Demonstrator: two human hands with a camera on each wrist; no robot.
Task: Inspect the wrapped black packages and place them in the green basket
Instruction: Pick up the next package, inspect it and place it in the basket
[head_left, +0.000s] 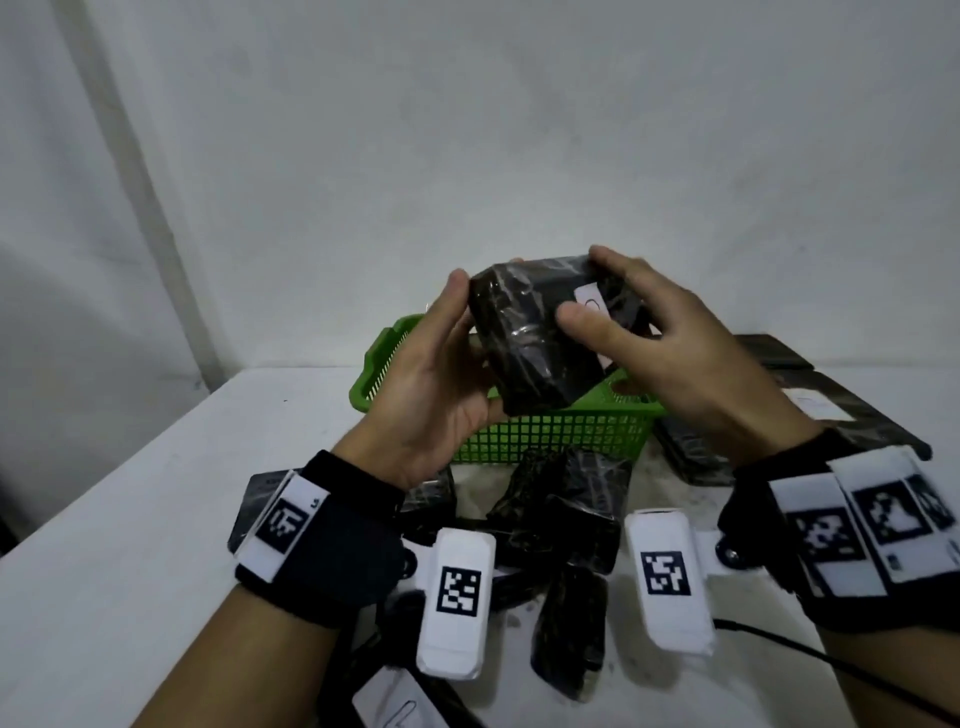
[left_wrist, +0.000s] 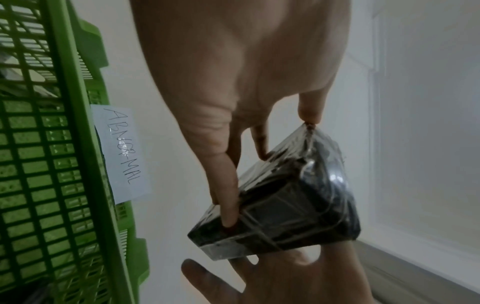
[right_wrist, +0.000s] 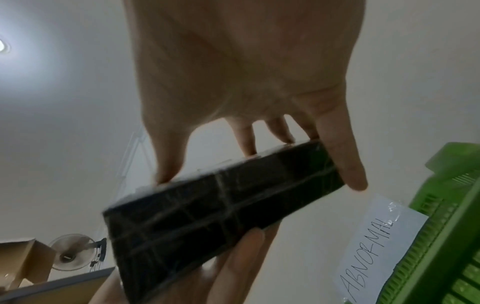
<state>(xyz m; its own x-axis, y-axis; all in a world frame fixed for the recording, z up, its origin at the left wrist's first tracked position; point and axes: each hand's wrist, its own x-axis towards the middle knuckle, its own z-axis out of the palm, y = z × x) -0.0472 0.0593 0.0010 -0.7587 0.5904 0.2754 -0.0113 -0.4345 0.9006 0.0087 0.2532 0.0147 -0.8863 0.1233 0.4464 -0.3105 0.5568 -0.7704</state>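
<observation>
My left hand (head_left: 436, 379) cups one end of a black rectangular package wrapped in clear film (head_left: 540, 338), thumb and fingers curled round it. My right hand (head_left: 670, 343) pinches its other end, fingers spread. Below my fingers sits the green plastic mesh basket (head_left: 550, 431) on a white tabletop (head_left: 130, 519), a plain white wall (head_left: 467, 130) behind. More wrapped black packages (head_left: 566, 504) lie under my wrists.

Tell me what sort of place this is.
Likely a makeshift sorting or quality-check station: a plain white table, a green basket bearing a handwritten ABNORMAL label, and wrapped black packages piled by it.
</observation>
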